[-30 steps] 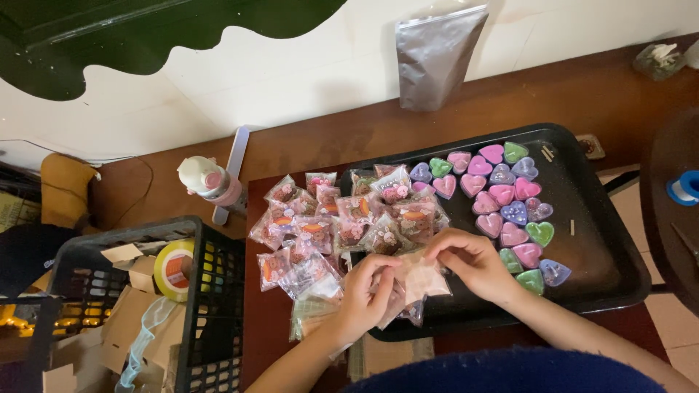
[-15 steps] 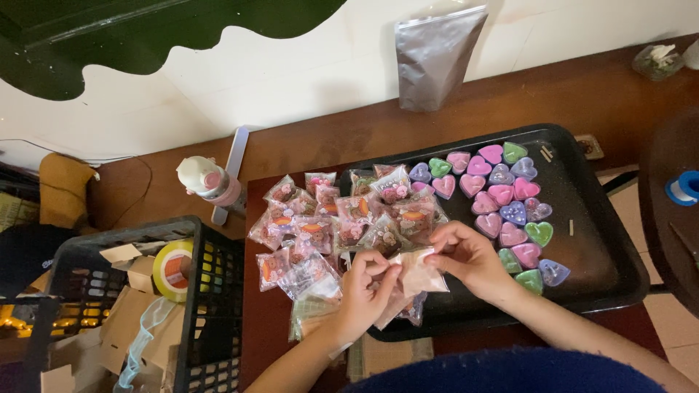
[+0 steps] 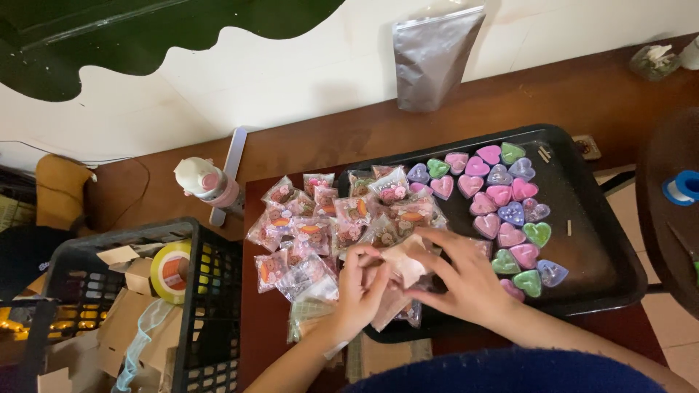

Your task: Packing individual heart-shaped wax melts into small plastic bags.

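Note:
My left hand and my right hand meet over the near left corner of a black tray, both pinching one small clear packet with a pale piece inside. Behind my hands lies a heap of small clear packets with pink and orange contents, spilling from the tray onto the brown table. On the tray's right half sit several heart-shaped pieces in pink, purple and green.
A black plastic crate at the left holds a roll of yellow tape and cardboard scraps. A small pink and white bottle stands by it. A silver pouch leans on the wall. A blue tape roll sits at the right.
My hands have drawn closer together on the packet and shifted a little; my left fingers now curl over its edge. Nothing else has moved.

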